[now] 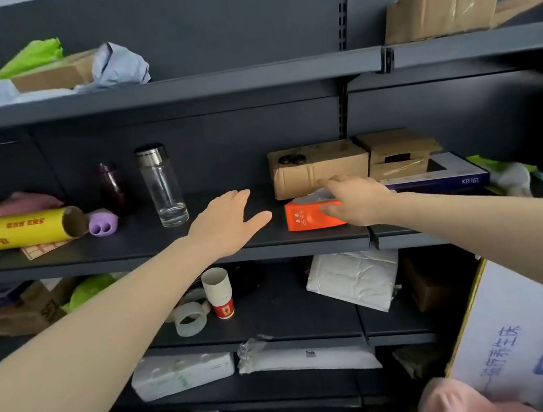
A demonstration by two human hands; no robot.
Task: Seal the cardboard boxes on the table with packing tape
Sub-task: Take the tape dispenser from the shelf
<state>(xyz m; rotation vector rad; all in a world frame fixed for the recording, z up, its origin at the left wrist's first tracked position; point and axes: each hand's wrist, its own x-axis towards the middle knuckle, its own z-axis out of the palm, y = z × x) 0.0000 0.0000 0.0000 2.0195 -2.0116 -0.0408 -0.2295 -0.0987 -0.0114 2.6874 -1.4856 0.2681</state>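
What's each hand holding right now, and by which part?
Left hand: nothing, fingers straight above the shelf. Right hand: spans the top of the orange tissue pack, thumb at its near side; a closed grip cannot be told.

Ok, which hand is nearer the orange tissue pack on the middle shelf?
Right. The right hand is over the orange tissue pack, covering its right end. The left hand is open to the pack's left, apart from it.

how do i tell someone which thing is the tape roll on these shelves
On the dark metal shelving, go to the shelf below the one holding the orange tissue pack. Just left of the stack of paper cups lies the tape roll, a pale translucent ring lying flat beside upright cups.
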